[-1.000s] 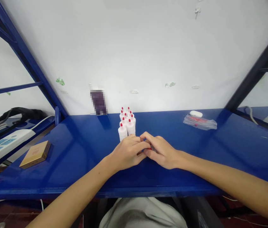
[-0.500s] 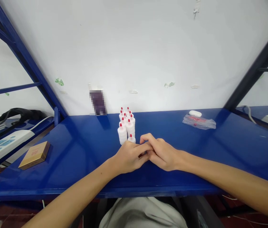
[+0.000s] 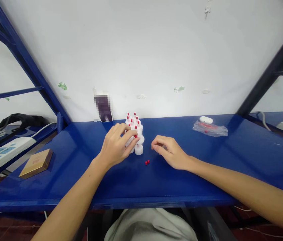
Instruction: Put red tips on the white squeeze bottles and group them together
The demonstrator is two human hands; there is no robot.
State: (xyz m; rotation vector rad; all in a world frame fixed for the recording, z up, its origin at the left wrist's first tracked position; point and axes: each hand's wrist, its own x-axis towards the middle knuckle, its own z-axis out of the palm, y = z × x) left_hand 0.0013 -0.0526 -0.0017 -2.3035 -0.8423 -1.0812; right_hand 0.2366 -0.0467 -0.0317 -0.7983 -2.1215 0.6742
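My left hand (image 3: pixel 118 144) reaches over the front of a group of small white squeeze bottles (image 3: pixel 139 130) with red pointed caps. Thumb and fingertips close round the red tip of the front bottle (image 3: pixel 138 149), which stands on the blue table. The hand hides part of the bottles behind it. To the right, my right hand (image 3: pixel 171 153) rests just over the table, fingers curled and thumb tip near the index finger, with nothing visible in it. Two tiny red caps (image 3: pixel 147 162) lie on the table between the hands.
The blue table (image 3: pixel 81 187) meets a white wall. A gold box (image 3: pixel 36 163) lies at the left, near a power strip (image 3: pixel 6 152). A phone (image 3: pixel 103 108) leans on the wall. A plastic bag (image 3: pixel 210 129) and a white oval case (image 3: pixel 206 119) lie at the right.
My hands, together in front of the bottles before, have come apart. The left moved left and up to the front bottle; the right drew slightly right. Two red caps now show on the table.
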